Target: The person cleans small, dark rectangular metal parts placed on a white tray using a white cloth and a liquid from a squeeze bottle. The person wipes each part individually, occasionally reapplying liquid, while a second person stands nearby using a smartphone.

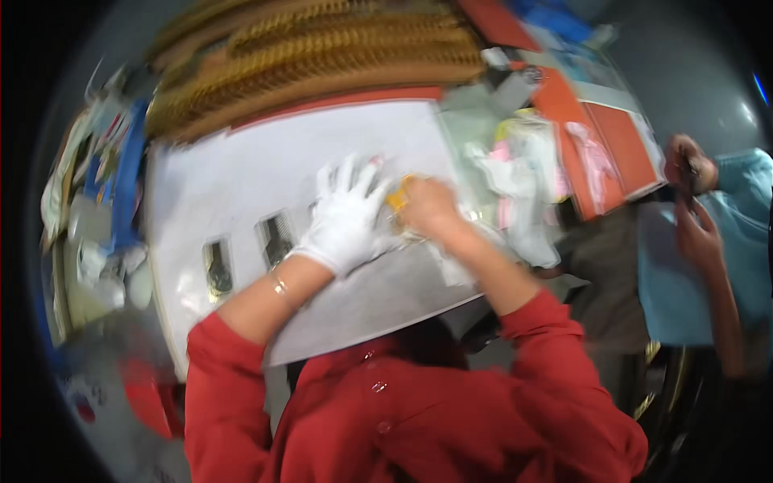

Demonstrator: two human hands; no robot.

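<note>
My left hand (345,216), in a white glove, lies palm down with its fingers spread on the pale table sheet (209,177). Beside its fingertips my bare right hand (427,208) is closed around a small yellow-orange piece (397,197), mostly hidden by the fingers. Motion blur keeps the piece's kind from showing. Left of the glove lie a dark flat item (276,238) and another dark item (218,267), both apparently in clear wrapping. Something dark also shows partly behind the glove's edge.
Rows of brown ridged trays (322,68) line the back. At right are crumpled white and pink cloths or gloves (519,177) and orange-red boards (620,145). A blue bin (129,177) stands left. A person in teal (745,217) sits at far right, holding something dark.
</note>
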